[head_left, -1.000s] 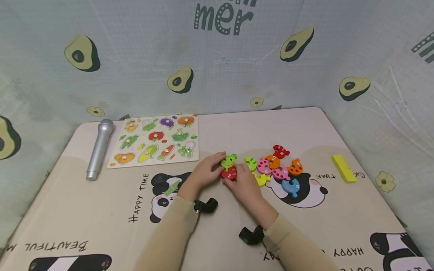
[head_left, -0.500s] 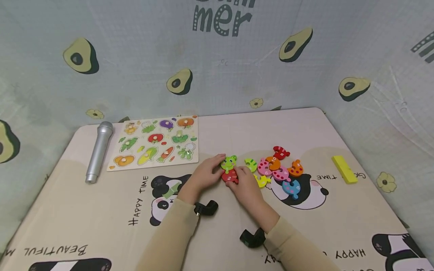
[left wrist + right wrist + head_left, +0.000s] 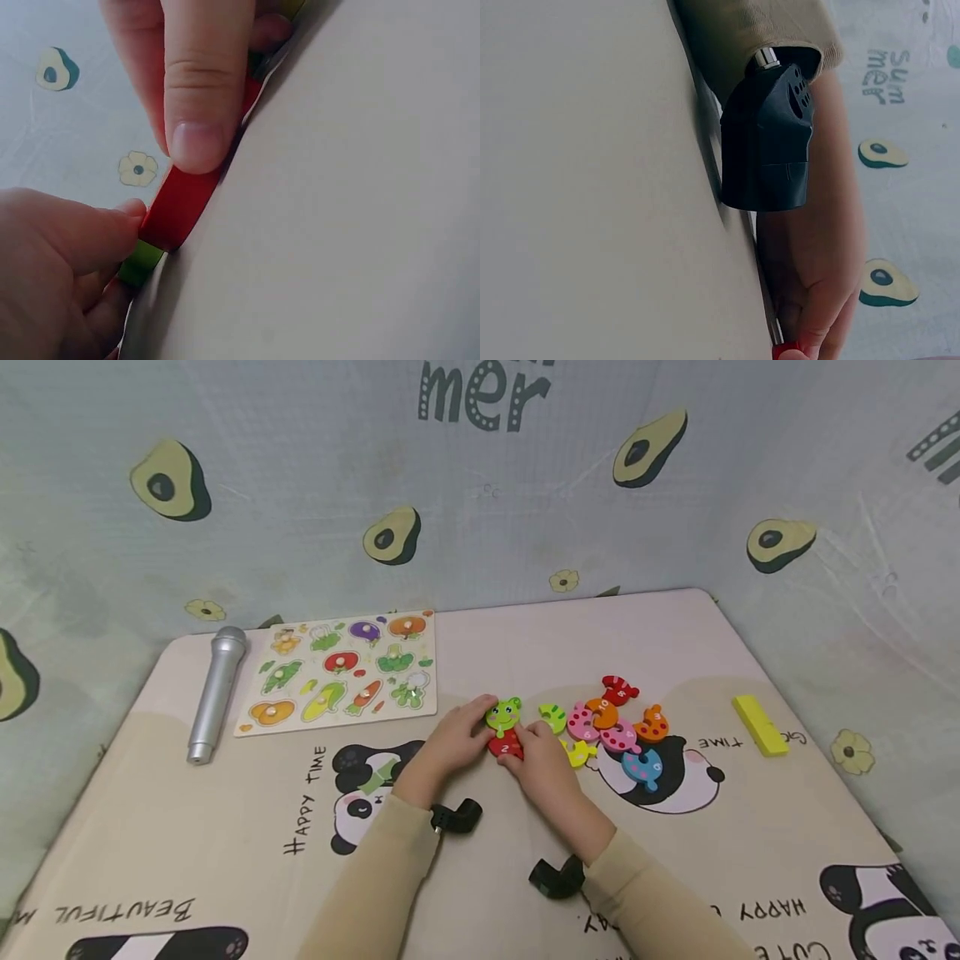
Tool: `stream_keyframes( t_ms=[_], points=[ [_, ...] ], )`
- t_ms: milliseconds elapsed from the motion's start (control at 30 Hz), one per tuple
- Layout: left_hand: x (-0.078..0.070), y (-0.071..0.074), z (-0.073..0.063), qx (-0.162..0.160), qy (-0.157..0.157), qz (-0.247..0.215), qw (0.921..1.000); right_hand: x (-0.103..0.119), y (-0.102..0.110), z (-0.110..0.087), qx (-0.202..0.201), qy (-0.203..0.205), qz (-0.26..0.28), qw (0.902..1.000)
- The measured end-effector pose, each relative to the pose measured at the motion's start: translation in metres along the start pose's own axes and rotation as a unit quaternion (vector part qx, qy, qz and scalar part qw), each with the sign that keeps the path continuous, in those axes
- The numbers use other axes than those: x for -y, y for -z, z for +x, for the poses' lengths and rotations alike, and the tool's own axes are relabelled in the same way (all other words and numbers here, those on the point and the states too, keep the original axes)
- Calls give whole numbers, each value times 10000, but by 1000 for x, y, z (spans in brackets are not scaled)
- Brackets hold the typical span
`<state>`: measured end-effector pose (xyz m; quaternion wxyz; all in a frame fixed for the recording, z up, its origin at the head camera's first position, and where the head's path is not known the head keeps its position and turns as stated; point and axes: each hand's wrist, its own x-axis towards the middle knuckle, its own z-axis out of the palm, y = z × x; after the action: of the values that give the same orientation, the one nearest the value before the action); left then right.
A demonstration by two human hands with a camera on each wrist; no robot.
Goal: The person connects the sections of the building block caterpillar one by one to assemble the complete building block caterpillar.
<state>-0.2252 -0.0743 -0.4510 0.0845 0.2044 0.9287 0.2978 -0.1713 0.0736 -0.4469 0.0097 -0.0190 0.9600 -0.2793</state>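
Note:
My left hand (image 3: pixel 450 745) pinches a green frog-faced toy piece (image 3: pixel 503 716) between thumb and fingers. With thumb and fingers, my right hand (image 3: pixel 549 768) grips a red piece numbered 2 (image 3: pixel 506 746) just below it. Seen from the left wrist, the red piece (image 3: pixel 180 208) touches the green piece (image 3: pixel 139 262) end to end, low on the table. The right thumb lies over the red edge. The right wrist view shows the left hand (image 3: pixel 821 300) and only a corner of the red piece (image 3: pixel 784 350).
Several numbered curved pieces lie right of the hands, including a blue one (image 3: pixel 642 768) and a red one (image 3: pixel 619 690). A vegetable puzzle board (image 3: pixel 341 672) and a silver microphone (image 3: pixel 217 693) lie left. A yellow block (image 3: pixel 761 725) lies far right. Black wrist cameras (image 3: pixel 558 878) hang under the sleeves.
The right fingers have shifted slightly on the red piece, which has turned a little against the green one. Both hands stay in nearly the same place. The other pieces have not moved.

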Motion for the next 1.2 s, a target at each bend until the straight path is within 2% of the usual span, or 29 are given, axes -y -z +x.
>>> stream_keyframes(
  t_ms=[200,367,467,633,833,933,1033,1200],
  points=[
    [1,-1,1,-49,-23,-153,9999,1,4,-1,135,-78,-136,9998],
    [5,-2,0,-181,-229,-188,9994,-7,21,-6,-8,114,-86,9999],
    [6,-2,0,-184,-258,-182,9993,-22,36,-9,-136,223,-18,9997],
    [7,-1,0,-119,-259,-175,9994,-54,58,-13,-314,114,83,9994],
    [9,0,-1,28,-249,-98,9996,-80,70,-14,-671,317,129,9972],
    [9,0,-1,51,-246,-122,9996,-89,76,-12,-808,232,173,9963],
    [8,1,-1,66,-234,-108,9996,-100,83,-10,-779,132,226,9966],
    [8,2,-1,52,-227,-141,9996,-120,95,-8,-440,86,153,9989]
  ],
)
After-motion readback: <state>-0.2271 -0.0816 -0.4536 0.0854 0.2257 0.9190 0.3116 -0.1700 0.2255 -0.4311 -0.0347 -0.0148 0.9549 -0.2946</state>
